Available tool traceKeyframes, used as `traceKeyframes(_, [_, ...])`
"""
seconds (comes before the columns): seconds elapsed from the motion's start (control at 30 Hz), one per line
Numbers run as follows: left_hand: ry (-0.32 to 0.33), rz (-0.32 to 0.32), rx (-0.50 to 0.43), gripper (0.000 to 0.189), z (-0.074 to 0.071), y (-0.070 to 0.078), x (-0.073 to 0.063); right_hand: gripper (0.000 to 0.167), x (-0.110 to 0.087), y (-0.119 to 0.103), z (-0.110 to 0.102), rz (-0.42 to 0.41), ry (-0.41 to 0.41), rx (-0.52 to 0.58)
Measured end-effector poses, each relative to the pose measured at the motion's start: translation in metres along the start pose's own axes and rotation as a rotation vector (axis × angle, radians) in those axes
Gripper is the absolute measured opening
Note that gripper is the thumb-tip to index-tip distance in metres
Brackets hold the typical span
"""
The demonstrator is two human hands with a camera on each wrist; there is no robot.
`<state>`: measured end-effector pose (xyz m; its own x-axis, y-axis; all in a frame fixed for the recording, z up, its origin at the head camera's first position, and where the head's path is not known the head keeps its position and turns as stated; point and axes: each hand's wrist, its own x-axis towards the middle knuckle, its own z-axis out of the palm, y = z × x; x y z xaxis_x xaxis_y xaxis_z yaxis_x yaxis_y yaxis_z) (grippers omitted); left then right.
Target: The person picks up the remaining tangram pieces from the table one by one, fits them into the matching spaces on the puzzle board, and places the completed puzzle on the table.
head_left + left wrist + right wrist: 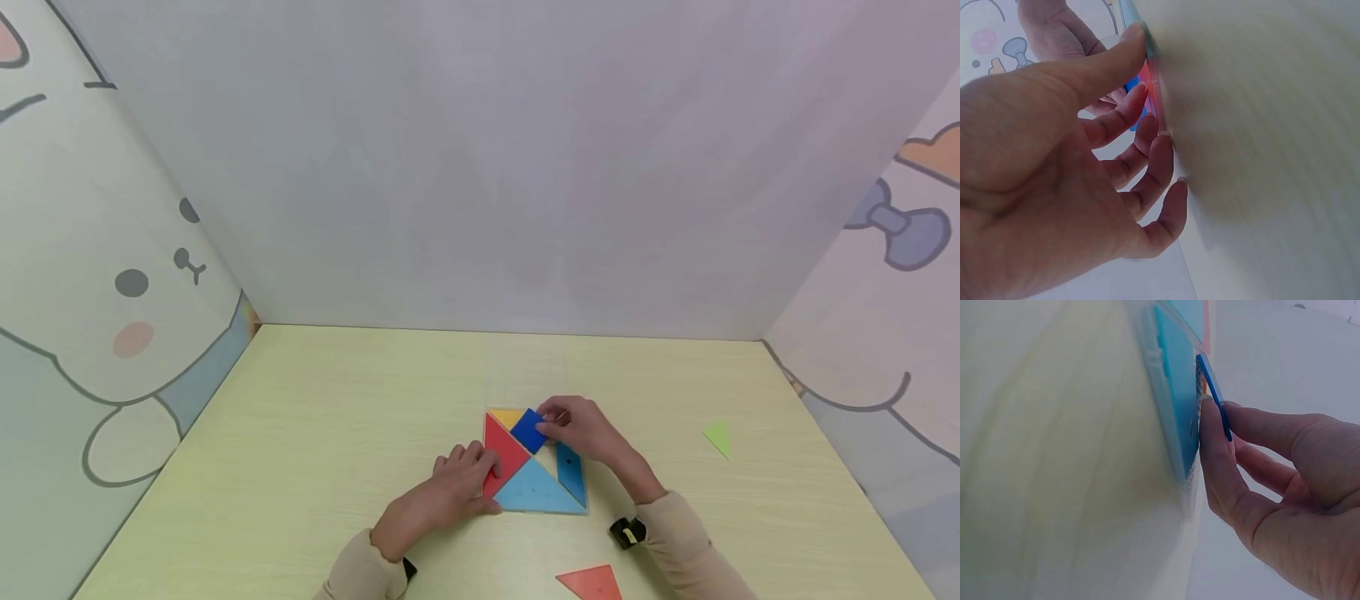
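A square tangram tray [550, 472] lies on the table with colored pieces in it. My right hand [581, 427] pinches a dark blue square piece [528, 432] between thumb and fingers; in the right wrist view the blue square [1215, 394] is tilted above the tray. Relaxed fingers of my left hand [452, 490] rest on the tray's left side, touching the large red triangle [504, 446], with the thumb by the lower left corner. A light blue triangle [536, 490], a blue parallelogram [570, 471] and a partly covered yellow piece [506, 416] lie in the tray.
A small green triangle [718, 437] lies on the table to the right. Near the front edge is a red triangle [595, 582], cut off by the frame. Pale walls with cartoon drawings stand around the table [337, 400].
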<state>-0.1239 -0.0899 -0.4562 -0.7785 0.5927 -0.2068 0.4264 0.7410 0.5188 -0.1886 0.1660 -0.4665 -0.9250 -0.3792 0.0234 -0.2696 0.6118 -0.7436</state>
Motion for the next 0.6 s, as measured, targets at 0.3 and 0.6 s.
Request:
traceKeyframes(0.3, [0.014, 0.012, 0.006, 0.035, 0.002, 0.000, 0.000, 0.016, -0.002, -0.010, 0.003, 0.051, 0.011, -0.056])
traceKeyframes(0.6, [0.016, 0.014, -0.001, 0.034, 0.002, -0.001, 0.000, 0.014, -0.004, -0.017, 0.007, 0.112, 0.039, -0.101])
